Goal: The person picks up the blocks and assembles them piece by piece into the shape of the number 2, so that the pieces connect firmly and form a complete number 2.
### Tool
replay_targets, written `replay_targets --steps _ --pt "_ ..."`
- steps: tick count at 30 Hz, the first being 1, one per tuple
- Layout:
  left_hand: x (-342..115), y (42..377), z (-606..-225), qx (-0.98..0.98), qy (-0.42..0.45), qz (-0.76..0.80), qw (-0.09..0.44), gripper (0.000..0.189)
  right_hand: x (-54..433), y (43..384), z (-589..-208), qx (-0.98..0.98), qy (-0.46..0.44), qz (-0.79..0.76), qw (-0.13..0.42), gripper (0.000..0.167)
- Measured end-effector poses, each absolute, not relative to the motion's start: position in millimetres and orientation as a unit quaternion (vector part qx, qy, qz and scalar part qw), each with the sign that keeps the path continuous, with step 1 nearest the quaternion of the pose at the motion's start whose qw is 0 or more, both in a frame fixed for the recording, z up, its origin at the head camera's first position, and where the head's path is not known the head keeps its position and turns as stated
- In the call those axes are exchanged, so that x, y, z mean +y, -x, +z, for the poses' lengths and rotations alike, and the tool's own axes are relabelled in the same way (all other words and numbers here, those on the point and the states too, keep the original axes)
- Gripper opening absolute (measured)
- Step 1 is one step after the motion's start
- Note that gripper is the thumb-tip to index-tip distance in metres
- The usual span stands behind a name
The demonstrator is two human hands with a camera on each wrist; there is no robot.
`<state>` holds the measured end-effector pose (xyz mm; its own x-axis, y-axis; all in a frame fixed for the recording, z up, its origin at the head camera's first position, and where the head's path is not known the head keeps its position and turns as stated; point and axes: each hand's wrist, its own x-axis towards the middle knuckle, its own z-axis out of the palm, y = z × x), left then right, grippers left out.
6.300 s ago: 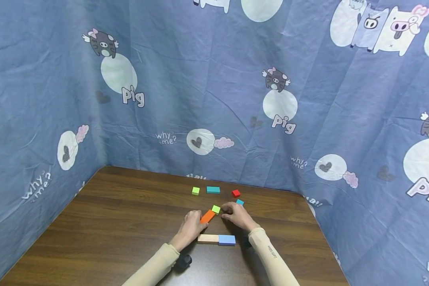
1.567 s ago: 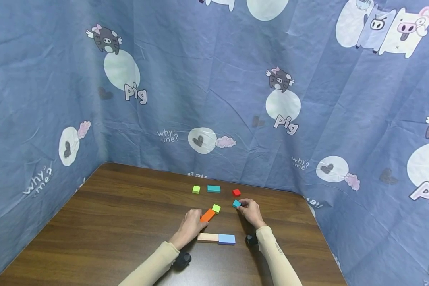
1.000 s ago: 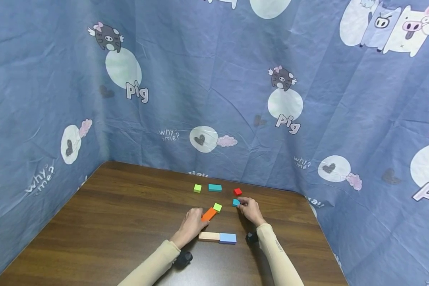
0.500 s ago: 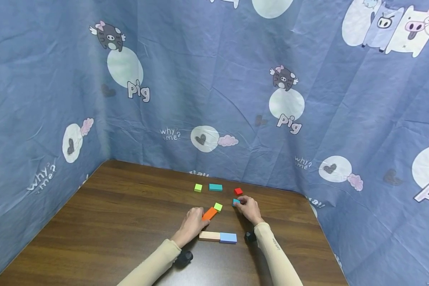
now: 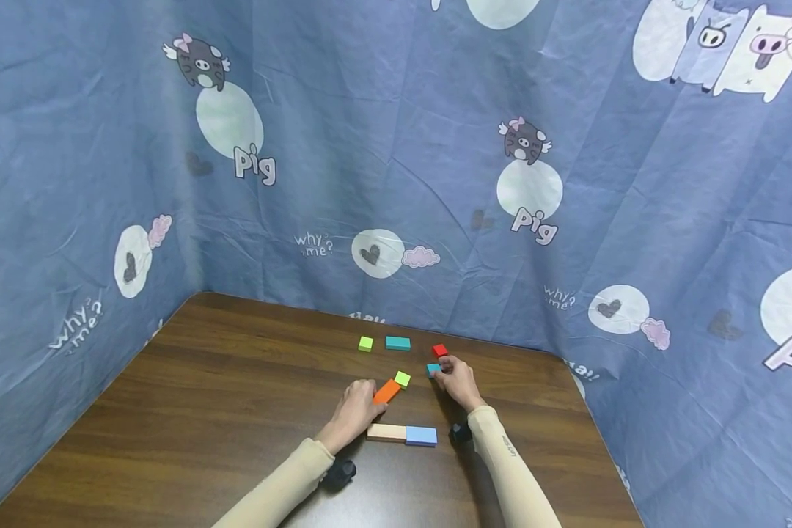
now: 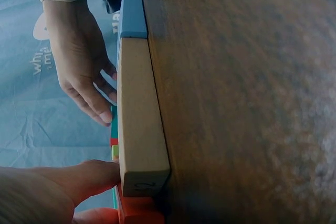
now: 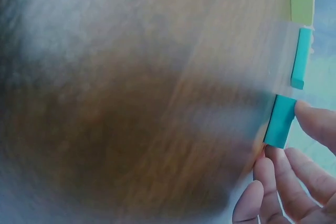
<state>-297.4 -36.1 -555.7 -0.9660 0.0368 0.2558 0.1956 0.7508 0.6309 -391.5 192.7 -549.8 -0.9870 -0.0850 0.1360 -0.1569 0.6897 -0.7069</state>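
Note:
My left hand [image 5: 354, 412] grips an orange block [image 5: 386, 391] lying aslant on the wooden table, its thumb at the near side. A lime green block [image 5: 402, 380] sits against the far end of the orange one. To the right, my right hand [image 5: 458, 383] pinches a small turquoise-blue block [image 5: 433, 369]; the right wrist view has this block [image 7: 281, 121] between thumb and fingers. Just behind it lies a red block [image 5: 440, 350]. Closer to the body, a plain wood block [image 5: 386, 433] and a light blue block [image 5: 421, 436] lie end to end.
At the back of the table [image 5: 237, 381] are another lime green block [image 5: 366, 343] and a long teal block [image 5: 398, 343]. Black wrist devices [image 5: 339, 474] sit under the forearms. A blue patterned curtain [image 5: 396, 183] borders the table's back and sides.
My right hand has gone from beside the lime green block to the turquoise-blue block, which has shifted slightly left of the red one. My left hand keeps hold of the orange block.

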Motion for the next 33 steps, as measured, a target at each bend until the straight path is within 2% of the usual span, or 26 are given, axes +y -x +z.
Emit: replay_targets --steps 8,19,33 --pt "-35.9 297.1 -556.6 -0.928 0.060 -0.352 0.104 0.026 193.0 392.4 -549.6 -0.923 -0.049 0.379 0.043 0.027" --pt "-36.4 296.8 -554.8 -0.927 0.068 -0.350 0.119 0.027 184.3 393.7 -548.7 -0.917 -0.064 0.391 0.048 0.026" --pt "-36.9 298.0 -556.4 -0.927 0.069 -0.350 0.117 0.027 172.9 395.9 -550.4 -0.919 -0.097 0.381 0.026 0.026"
